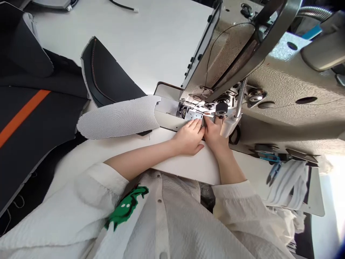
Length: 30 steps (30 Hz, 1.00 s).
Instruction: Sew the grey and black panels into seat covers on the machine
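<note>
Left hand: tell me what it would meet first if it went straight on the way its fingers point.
The left hand points up and right at the metal needle area of the sewing machine. Its fingertips look almost at that plate, so it would likely meet that first; depth is hard to judge.

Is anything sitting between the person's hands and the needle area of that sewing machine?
Nothing visible does. The left hand and right hand rest side by side right at the needle area of the sewing machine. The grey mesh piece lies off to the left.
</note>
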Tool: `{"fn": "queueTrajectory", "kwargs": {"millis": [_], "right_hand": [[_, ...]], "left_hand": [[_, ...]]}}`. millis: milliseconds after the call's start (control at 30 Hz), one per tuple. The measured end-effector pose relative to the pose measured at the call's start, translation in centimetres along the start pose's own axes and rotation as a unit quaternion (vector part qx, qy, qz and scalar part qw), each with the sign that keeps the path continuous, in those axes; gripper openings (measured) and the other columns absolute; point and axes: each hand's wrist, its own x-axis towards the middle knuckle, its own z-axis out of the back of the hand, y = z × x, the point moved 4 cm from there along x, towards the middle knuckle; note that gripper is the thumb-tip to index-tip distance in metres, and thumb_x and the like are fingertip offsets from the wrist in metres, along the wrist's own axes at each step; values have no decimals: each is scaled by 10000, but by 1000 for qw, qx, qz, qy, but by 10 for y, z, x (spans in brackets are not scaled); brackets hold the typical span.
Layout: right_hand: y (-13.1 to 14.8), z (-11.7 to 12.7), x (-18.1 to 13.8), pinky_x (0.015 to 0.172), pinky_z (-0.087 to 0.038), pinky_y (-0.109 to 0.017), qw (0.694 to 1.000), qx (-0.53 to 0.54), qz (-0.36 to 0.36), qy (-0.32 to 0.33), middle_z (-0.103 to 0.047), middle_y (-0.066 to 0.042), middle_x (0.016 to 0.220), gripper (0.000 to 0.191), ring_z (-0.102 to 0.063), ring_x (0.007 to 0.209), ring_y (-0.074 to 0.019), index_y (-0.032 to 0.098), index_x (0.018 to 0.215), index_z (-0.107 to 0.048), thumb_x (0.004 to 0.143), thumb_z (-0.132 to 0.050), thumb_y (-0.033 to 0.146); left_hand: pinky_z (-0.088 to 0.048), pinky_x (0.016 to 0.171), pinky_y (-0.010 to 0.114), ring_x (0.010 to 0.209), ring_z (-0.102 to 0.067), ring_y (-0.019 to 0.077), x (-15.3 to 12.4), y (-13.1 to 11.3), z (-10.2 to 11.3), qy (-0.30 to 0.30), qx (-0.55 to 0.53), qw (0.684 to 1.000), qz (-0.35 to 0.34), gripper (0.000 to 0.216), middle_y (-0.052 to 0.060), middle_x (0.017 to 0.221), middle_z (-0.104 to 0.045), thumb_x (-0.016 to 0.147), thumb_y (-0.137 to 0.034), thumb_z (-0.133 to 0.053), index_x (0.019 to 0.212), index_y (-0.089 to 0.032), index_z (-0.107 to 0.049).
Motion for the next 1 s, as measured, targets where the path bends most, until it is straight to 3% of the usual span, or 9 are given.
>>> {"fn": "queueTrajectory", "kwargs": {"millis": [133,267,433,567,633,800,900,967,1000], "right_hand": [[3,15,-23,1068,-237,-579,998,-2,-35,-47,-492,-121,1356,401,-370,1286,-323,226,1261,-574,893,-413,231],[-10,30,-57,1029,-345,-529,993,19,-52,-102,-535,-130,1302,372,-463,1210,-301,208,1181,-634,860,-448,183],[-35,42,-134,965,-445,-414,982,56,-41,-175,-585,-85,1236,327,-530,1132,-232,231,1070,-674,837,-468,127],[-78,51,-192,914,-470,-372,968,27,-135,-211,-633,-75,1121,351,-563,1030,-201,223,1010,-683,836,-412,84],[-105,54,-208,910,-460,-369,963,-7,-196,-186,-616,-79,1144,414,-548,1028,-201,223,1054,-672,834,-361,60],[-146,57,-217,837,-434,-454,935,-136,-327,6,-506,-172,1271,486,-478,1081,-313,206,1277,-560,841,-383,87],[-137,59,-212,823,-440,-427,949,-121,-284,59,-554,-186,1163,501,-499,1020,-291,158,1318,-518,847,-369,71],[-129,60,-211,848,-442,-380,966,-94,-225,81,-553,-154,1180,545,-507,1024,-250,184,1338,-500,836,-346,35],[-128,62,-211,870,-437,-372,971,-92,-207,78,-533,-136,1229,575,-498,1061,-242,215,1343,-496,825,-342,19]], "left_hand": [[-216,1146,441,1363,-297,365,5,-5,-6,-22,-19,999,-34,642,278,1421,-356,839,-436,-535,1297,8,-466],[-224,1143,450,1359,-308,338,8,-4,-10,-43,-39,997,-47,539,230,1411,-381,859,-397,-516,1294,-79,-487],[-232,1140,493,1293,-387,293,-3,-7,-5,-59,-47,994,-76,389,179,1356,-448,871,-257,-477,1231,-123,-541],[-292,1110,503,1233,-433,284,-15,-10,-5,-56,-49,992,-98,367,168,1296,-493,868,-219,-445,1198,-121,-572],[-298,1106,510,1239,-426,286,-15,-9,-8,-49,-45,993,-102,379,168,1306,-484,875,-229,-430,1213,-123,-564],[-302,1099,529,1255,-420,292,-17,-9,-12,-43,-39,992,-110,374,151,1328,-474,899,-251,-408,1225,-142,-555],[-400,1028,467,1172,-506,252,-32,-15,-4,-68,-104,981,-151,291,118,1245,-548,908,-212,-400,1124,-176,-592],[-502,821,295,910,-613,157,-48,-21,4,-67,-190,959,-200,249,62,985,-643,902,-151,-393,1051,-192,-588],[-488,688,224,746,-608,115,-57,-24,7,-58,-229,945,-226,240,22,828,-639,894,-122,-387,1021,-195,-577]]}}
